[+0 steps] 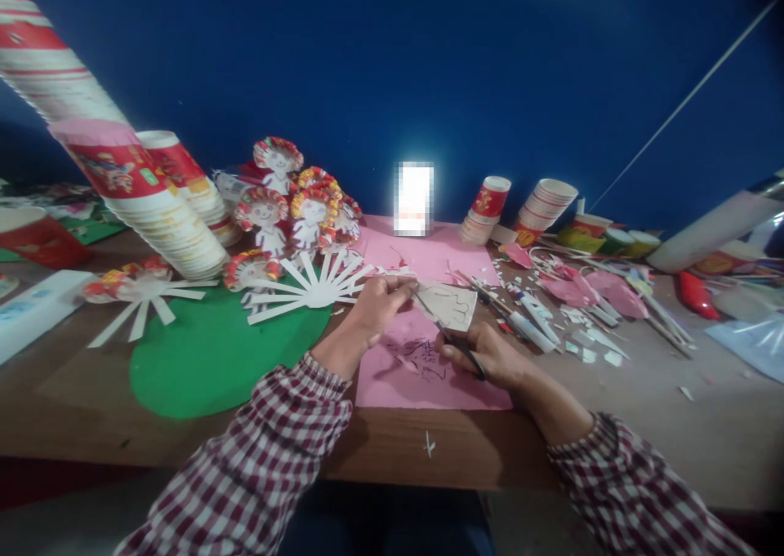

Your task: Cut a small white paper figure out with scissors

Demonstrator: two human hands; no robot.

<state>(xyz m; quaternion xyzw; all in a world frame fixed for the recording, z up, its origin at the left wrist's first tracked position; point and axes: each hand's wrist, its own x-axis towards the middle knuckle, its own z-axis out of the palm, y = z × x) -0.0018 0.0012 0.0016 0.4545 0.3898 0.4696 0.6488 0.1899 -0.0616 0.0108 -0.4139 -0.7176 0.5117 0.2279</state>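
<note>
Above a pink sheet (373, 384) with dark pen marks, my left hand (383, 307) is closed on the left end of a small pale piece of paper (452, 304). A figure outline is drawn on that paper. My right hand (493, 356) grips black-handled scissors (464, 355), their blades pointing up and left to the paper's edge near my left fingers. Whether the blades are parted is too small to tell. To the left of my left hand lies a fan-cut white paper cup piece (319, 292), on a green sheet (214, 368).
Stacked paper cups (177, 229) lean at the left, by several paper dolls (312, 217). More cup stacks (487, 209) stand at the back right. Paper scraps (588, 352), a glue tube (530, 330) and pink pieces (569, 291) litter the right. A bright phone-like screen (413, 198) stands against the blue wall.
</note>
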